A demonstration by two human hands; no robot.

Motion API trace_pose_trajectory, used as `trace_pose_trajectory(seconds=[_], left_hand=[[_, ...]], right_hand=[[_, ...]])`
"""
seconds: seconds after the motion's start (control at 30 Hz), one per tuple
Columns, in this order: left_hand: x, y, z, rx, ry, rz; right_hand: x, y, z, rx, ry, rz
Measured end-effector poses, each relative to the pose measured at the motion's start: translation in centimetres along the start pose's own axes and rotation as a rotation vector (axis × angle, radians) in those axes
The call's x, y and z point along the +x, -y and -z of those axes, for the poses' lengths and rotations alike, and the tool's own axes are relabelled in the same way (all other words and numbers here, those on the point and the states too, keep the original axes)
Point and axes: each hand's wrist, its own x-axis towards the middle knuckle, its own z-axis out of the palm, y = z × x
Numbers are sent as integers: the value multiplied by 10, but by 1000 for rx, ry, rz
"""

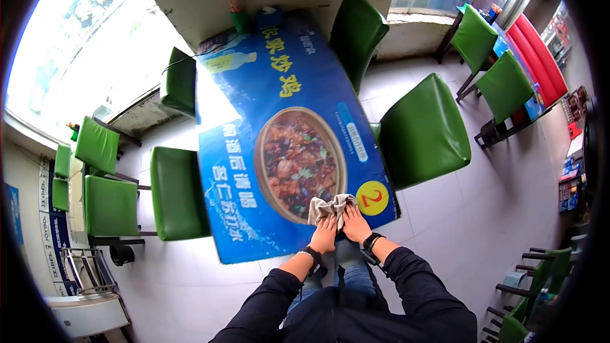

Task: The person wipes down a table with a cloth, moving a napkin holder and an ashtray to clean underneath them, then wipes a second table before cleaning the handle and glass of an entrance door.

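Note:
A crumpled beige cloth (332, 207) lies on the blue printed tabletop (305, 76), near its front edge, between a pictured bowl of food and a yellow circle with a 2. My left hand (325, 234) presses on the left part of the cloth, its fingers pointing forward. Beside it, my right hand (355, 223) rests on the cloth's right part. Both palms face down, and the fingertips meet the fabric. Dark bands circle both wrists.
Green chairs flank the table, one close at left (179, 194) and one at right (426, 133). A green holder (241, 22) and a blue box (270, 16) stand at the table's far end. A second table with a red bench (537, 60) is at upper right.

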Motion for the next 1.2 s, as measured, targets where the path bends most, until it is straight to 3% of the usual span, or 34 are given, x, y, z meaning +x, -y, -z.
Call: trace_pose_trajectory(seconds=[0.13,0.37,0.5,0.7,0.8,0.97,1.03,1.13,1.2], left_hand=[[-85,32,-30,-155,-120,54],[-208,112,-68,-333,-222,466],[-238,152,-68,-353,-161,564],[-235,207,-62,-367,-129,761],[-204,247,-36,-394,-72,791],[-79,296,13,-209,-291,578],[-3,286,57,-195,-230,624],[107,272,87,-194,-217,540],[169,238,110,-197,-146,528]], right_hand=[[-7,76,-33,-6,-27,129],[23,212,-81,-96,216,366],[42,255,-92,-12,277,462],[95,266,-103,100,305,472],[143,251,-79,40,282,457],[237,169,-35,107,144,251],[268,113,-14,121,5,178],[301,21,17,263,-193,29],[304,-40,58,175,-223,-38]])
